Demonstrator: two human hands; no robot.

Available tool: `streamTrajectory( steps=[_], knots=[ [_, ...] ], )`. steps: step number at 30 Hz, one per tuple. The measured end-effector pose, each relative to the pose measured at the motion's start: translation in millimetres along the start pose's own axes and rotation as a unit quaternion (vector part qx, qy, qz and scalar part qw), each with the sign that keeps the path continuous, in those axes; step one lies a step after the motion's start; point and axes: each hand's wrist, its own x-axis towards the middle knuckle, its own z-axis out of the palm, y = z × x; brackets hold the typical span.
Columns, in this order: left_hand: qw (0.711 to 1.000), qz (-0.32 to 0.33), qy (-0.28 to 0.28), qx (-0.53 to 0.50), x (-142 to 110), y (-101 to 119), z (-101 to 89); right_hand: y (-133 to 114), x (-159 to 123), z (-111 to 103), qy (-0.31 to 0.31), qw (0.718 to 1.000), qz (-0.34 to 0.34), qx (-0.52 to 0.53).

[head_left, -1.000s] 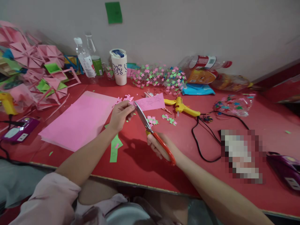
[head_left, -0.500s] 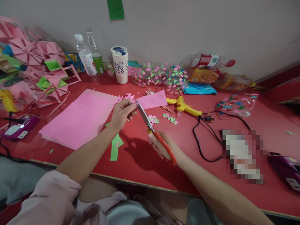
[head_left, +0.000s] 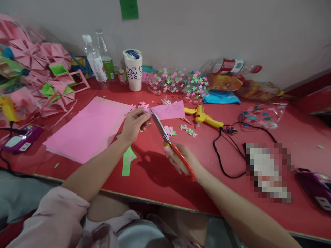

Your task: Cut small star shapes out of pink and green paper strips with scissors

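Note:
My right hand (head_left: 179,159) is closed around the orange handles of a pair of scissors (head_left: 165,133), whose blades point up and left. The blades lie at the left end of a pink paper strip (head_left: 169,109) with star outlines drawn on it. That end is pinched between the thumb and fingers of my left hand (head_left: 136,122). Small pink star cutouts (head_left: 142,105) lie behind my left hand. Pink and green paper stars (head_left: 188,130) are grouped to the right of the blades. Green paper strips (head_left: 126,167) rest on the table below my left wrist.
Pink paper sheets (head_left: 88,131) lie left on the red table (head_left: 155,189). A yellow glue gun (head_left: 207,119) with a black cord is at right. A white tumbler (head_left: 133,74), a plastic bottle (head_left: 95,65) and star-covered bottles (head_left: 178,82) stand or lie along the wall.
Both hands, the scissors and the strip stay nearly in place. The scissor blades look slightly closer together at the strip's left end. The view has shifted very slightly.

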Motion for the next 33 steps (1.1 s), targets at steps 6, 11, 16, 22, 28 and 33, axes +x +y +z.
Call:
streamTrajectory(
  steps=[6, 11, 16, 22, 28, 33],
  knots=[
    [0.999, 0.005, 0.031, -0.014, 2, 1, -1.6, 1, 3, -2, -0.005, 1.0, 0.013, 0.001],
    [0.998, 0.008, 0.068, -0.017, 5, 0, -2.5, 3, 3, -1, -0.007, 1.0, 0.021, 0.01],
    [0.999, -0.018, 0.012, -0.033, 2, 0, -0.2, 4, 2, 1, 0.007, 1.0, 0.01, 0.023],
    [0.998, -0.019, 0.04, -0.054, 3, 3, 0.0, 9, 3, 0, 0.004, 1.0, -0.001, 0.015],
    [0.999, -0.008, 0.04, -0.024, 4, 5, -1.9, 11, 4, -4, -0.019, 1.0, -0.015, -0.013],
    [0.999, -0.003, 0.026, -0.019, 4, 3, -2.4, 11, 4, -4, -0.024, 0.999, -0.014, -0.024]
  ],
)
